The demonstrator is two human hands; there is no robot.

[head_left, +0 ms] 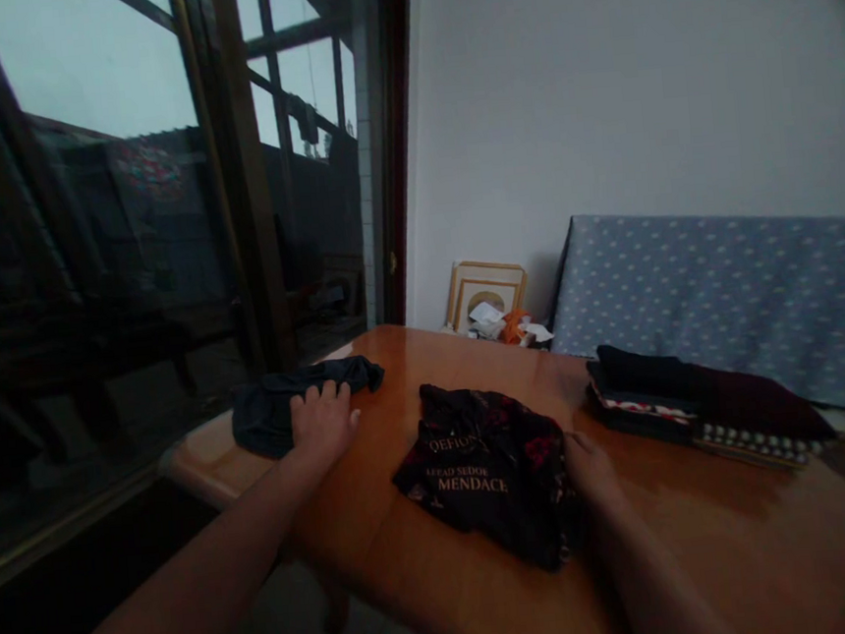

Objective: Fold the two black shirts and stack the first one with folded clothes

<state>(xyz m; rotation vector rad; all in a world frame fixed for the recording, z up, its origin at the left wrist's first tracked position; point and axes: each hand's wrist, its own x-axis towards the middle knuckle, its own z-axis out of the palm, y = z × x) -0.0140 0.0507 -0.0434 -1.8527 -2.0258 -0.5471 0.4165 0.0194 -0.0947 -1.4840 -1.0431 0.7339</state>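
Observation:
My left hand [320, 420] lies flat with fingers spread on a crumpled dark garment [282, 398] at the left end of the wooden table [708, 539]. My right hand [587, 465] rests at the right edge of a black printed T-shirt [491, 469] lying roughly folded in the middle of the table; its fingers curl onto the cloth, and whether they grip it is unclear. White lettering and red patches show on the shirt.
A stack of folded clothes [696, 402] sits on the table's right side. Behind it stands a blue dotted sofa [731, 290]. Picture frames [483, 292] and clutter lean at the wall. Glass doors [126, 234] fill the left.

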